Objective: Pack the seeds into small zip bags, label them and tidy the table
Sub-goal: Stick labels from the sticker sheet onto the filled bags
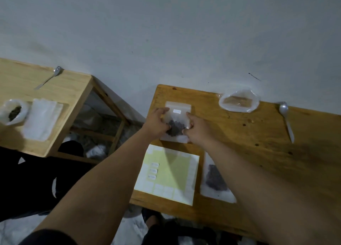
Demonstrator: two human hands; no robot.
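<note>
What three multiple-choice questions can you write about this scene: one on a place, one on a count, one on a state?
1. Where does the label sheet lie?
A) on a chair
B) on the floor
C) on the dark table, nearer the person than the held zip bag

2. How many spoons are in view?
A) one
B) two
C) three

3. What is the state of the held zip bag?
A) it holds dark seeds and bears a white label
B) it is empty
C) it lies untouched

Key:
1 C: the sheet lies on the dark wood, just below the bag.
2 B: one is on the light table, one on the dark table.
3 A: seeds and label show between the left hand and the right hand, which grip its sides.
</note>
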